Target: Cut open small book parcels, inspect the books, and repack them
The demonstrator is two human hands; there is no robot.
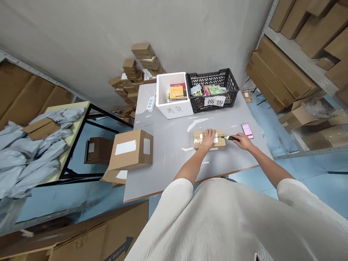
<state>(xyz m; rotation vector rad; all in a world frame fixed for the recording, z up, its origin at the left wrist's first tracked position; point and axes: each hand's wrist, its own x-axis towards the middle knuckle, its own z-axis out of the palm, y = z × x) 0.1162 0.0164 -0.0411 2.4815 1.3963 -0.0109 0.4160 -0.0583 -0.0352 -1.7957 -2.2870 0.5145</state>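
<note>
Clock directions are taking the small carton point(199, 144) as centre, with 12 pointing away from the wearer. The small carton is lying on the grey table point(163, 163), with a white foam box point(174, 110) standing at 11 o'clock, a black crate point(199, 103) at 12, a larger carton point(127, 159) at 9 and a phone point(247, 131) just short of 3. The left hand point(208, 137) is resting palm down on its top, fingers extended, apparently bracing it and closing round nothing. The right hand point(243, 140), at 3 o'clock, is curling round the handle of a cutter point(232, 138), whose blade is pointing towards 9; whether it is piercing the tape point(196, 137) is too small to tell. The step in hand is probably slitting this tape. The next move is likely calling for a shallow draw, the left fingers lying clear of the blade.
</note>
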